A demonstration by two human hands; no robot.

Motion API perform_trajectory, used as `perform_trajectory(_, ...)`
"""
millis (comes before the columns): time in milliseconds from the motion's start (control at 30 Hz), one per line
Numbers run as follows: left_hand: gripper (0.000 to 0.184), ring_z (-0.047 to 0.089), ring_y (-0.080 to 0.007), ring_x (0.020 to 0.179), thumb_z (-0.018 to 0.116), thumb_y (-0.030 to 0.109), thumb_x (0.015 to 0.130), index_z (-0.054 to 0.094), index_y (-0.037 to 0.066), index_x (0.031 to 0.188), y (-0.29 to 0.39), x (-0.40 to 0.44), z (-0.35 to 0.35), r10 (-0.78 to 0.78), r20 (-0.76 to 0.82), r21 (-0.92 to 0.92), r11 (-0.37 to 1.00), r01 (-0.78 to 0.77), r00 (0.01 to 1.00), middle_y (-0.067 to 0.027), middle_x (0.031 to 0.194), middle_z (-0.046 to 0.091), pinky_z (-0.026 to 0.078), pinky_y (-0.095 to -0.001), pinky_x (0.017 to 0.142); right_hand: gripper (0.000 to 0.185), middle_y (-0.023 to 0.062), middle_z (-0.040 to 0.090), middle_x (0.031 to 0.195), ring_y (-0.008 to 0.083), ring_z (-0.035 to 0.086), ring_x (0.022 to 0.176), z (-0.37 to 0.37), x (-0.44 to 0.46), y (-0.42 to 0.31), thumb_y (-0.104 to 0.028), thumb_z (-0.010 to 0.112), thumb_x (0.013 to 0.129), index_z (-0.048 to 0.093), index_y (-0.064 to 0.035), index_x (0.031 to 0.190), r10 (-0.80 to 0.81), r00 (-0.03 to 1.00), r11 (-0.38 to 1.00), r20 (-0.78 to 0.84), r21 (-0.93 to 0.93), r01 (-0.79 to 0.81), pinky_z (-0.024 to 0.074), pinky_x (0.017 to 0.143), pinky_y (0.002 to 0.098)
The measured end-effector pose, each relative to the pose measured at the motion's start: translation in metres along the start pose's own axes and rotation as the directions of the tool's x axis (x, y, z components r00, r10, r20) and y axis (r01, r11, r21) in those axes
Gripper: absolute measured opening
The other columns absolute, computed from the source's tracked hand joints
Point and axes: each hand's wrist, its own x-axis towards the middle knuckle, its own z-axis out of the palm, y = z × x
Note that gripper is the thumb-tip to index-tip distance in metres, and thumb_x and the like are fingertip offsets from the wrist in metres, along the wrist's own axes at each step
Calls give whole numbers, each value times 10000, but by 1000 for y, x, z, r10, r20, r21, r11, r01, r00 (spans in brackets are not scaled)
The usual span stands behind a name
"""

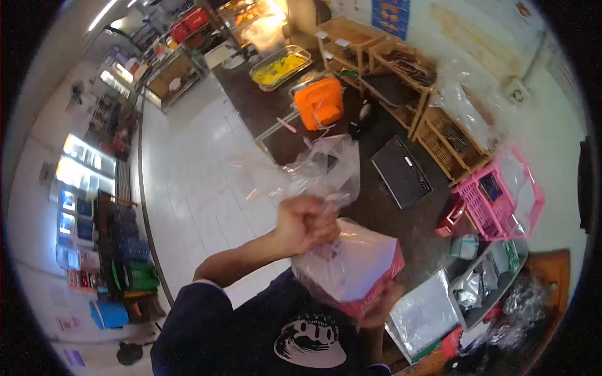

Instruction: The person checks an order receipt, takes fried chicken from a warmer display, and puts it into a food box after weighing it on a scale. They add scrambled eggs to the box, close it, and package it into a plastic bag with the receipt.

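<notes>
My left hand [307,224] is closed in a fist round the gathered neck of a clear plastic bag [329,169], its loose top flaring out above the fist. Inside the bag is a box [360,257] with a white face and pink-red sides, held tilted in front of my dark shirt. My right hand [381,305] grips the box at its lower right side; the box and bag hide some of its fingers.
A dark table carries a black laptop-like device [401,172], an orange container [318,103] and a tray of yellow food [280,69]. A pink basket [501,194], wooden racks [451,141] and a grey bin [489,282] line the right. White floor tiles [188,182] lie left.
</notes>
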Motion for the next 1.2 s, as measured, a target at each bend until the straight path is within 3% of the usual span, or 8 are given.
perform_trajectory(433,283,420,-167,440,545,292,884,500,125,660,-56,63,-35,-105,528,274,960,-52,843,-12,557,453,358,-308,426,945,164,421,1443,310,419,1326,-21,7,-82,-405,859,707,394,-43,1445,-421,907,729,13,600,330,338,1115,446)
perform_trajectory(500,276,374,-152,422,538,269,874,460,137,644,-76,92,-42,-185,193,180,972,150,964,-3,534,418,319,-307,409,973,235,355,1457,396,405,1329,-42,-5,-93,-397,907,623,433,-25,1387,-646,721,760,-253,-117,640,337,1118,465)
perform_trajectory(600,258,240,-113,423,485,189,878,365,139,656,-142,144,-67,-217,-232,173,950,260,948,26,541,235,233,-308,417,867,296,350,1429,468,385,1326,-36,-17,-46,-357,891,640,466,-5,1308,-397,870,893,-293,-341,293,358,1103,487)
perform_trajectory(667,183,346,-136,528,496,180,916,443,108,756,-216,176,-138,-166,-29,402,901,163,986,3,636,355,326,-289,486,831,299,356,1425,470,384,1328,-33,-14,15,-339,887,638,486,-7,1285,-339,855,918,-392,-337,209,371,1093,490)
perform_trajectory(767,117,443,-161,716,536,193,931,505,83,912,-303,181,-163,-45,212,910,373,-181,976,-24,798,466,391,-313,638,622,274,449,1364,459,469,1252,-73,-27,87,-273,839,667,582,-47,1186,-180,881,925,-438,-380,0,423,1052,479)
perform_trajectory(900,236,573,-194,966,589,212,950,588,48,1119,-357,175,-179,-4,557,825,-118,-553,831,-59,1015,615,477,-343,841,275,187,680,980,367,650,940,-200,-29,140,-138,696,758,675,-48,1016,-164,721,909,-673,-388,-155,517,823,472)
perform_trajectory(1067,231,620,-277,981,617,125,885,645,23,1090,-418,188,-253,29,412,896,168,-411,911,-129,1045,667,489,-416,872,122,173,686,871,376,663,802,-345,38,55,-188,679,777,726,-78,802,-517,524,546,-676,-732,-406,535,740,465)
perform_trajectory(1200,216,644,-284,961,553,170,925,673,47,1055,-382,186,-208,4,469,880,85,-467,883,-134,1041,682,509,-409,856,115,152,685,917,367,661,847,-386,94,113,-183,703,690,712,-88,754,-197,689,268,-697,-715,-646,529,721,486)
